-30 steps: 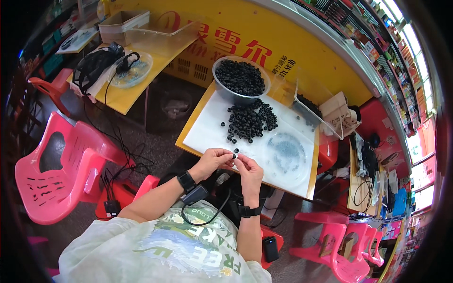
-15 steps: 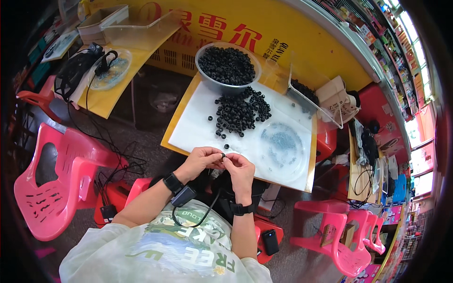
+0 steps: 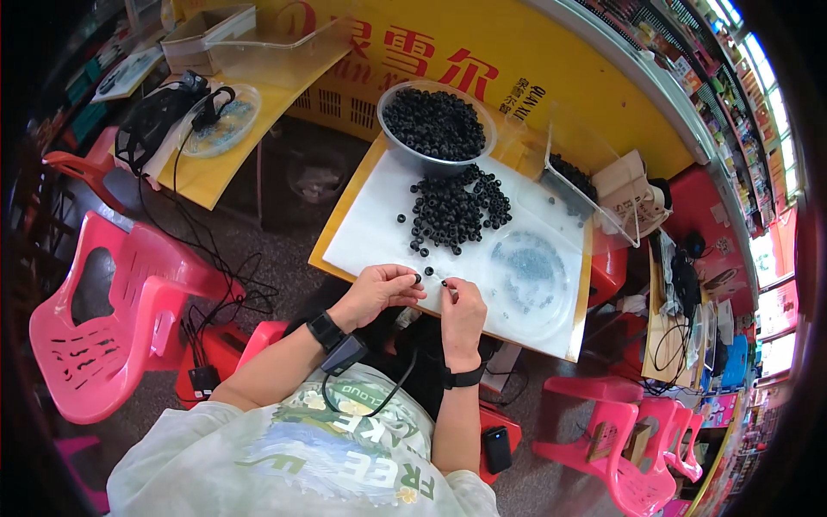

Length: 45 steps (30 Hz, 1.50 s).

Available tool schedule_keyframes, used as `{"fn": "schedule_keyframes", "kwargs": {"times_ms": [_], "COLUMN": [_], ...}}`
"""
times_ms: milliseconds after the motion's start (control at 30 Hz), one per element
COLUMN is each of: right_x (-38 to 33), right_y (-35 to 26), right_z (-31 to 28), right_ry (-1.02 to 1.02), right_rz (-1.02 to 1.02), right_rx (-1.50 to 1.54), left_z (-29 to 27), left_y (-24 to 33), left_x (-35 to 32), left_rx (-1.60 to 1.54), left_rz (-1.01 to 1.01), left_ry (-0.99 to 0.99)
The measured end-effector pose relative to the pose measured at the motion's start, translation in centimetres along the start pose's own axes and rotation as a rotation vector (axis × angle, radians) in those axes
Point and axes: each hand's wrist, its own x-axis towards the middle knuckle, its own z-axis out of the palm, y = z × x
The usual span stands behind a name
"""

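My left hand (image 3: 384,288) is closed in a pinch at the near edge of the white-covered table (image 3: 362,233), with a small black ring (image 3: 418,278) at its fingertips. To its right, my right hand (image 3: 463,312) pinches a small black piece (image 3: 444,283), partly hidden by the fingers. The two hands are apart. Just beyond them lies a single loose black ring (image 3: 428,270). A loose heap of black rings (image 3: 461,207) spreads over the middle of the sheet. Behind it stands a transparent bowl (image 3: 387,125) filled with more such rings.
A transparent round tray (image 3: 551,303) with small bluish pieces lies right on the table. Behind it is a tilted transparent bin (image 3: 594,207) holding dark parts. Pink chairs (image 3: 112,336) stand on both sides. Cables (image 3: 202,302) trail over the floor at left.
My hands were together at one small black ring. They have now separated, the right hand moving rightward, each with a small black piece at its fingertips. The whole view has shifted slightly.
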Motion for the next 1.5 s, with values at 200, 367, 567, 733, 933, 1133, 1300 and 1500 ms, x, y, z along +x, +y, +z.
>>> {"fn": "schedule_keyframes", "kwargs": {"times_ms": [200,367,567,733,933,1133,1300,1500], "right_x": [1.2,3.5,4.4,3.9,3.4,3.3,2.5,1.7], "right_y": [0.9,5.5,6.1,5.0,5.3,4.4,3.8,4.7], "right_z": [-4.9,-7.4,-8.2,-8.9,-8.6,-9.0,-9.2,-9.3], "right_ry": [0.075,-0.046,-0.262,-0.171,-0.002,0.001,-0.065,-0.073], "right_rz": [-0.019,-0.208,-0.176,-0.083,0.312,0.478,0.498,0.525], "right_rx": [0.0,-0.249,-0.195,-0.082,0.549,1.167,1.29,1.342], "left_z": [-0.1,-0.4,-0.7,-0.3,2.9,8.2,11.2,11.8], "left_y": [0.0,0.2,0.4,0.8,2.3,1.2,1.0,0.8], "left_x": [-0.2,-0.1,-0.5,-0.3,2.0,5.3,5.7,5.3], "left_rx": [-0.022,-0.083,-0.053,-0.125,-0.076,0.29,0.559,0.75], "left_rz": [0.02,-0.002,-0.021,-0.07,-0.088,0.094,0.296,0.409], "left_ry": [-0.01,-0.036,-0.055,-0.078,-0.203,-0.236,-0.289,-0.291]}}
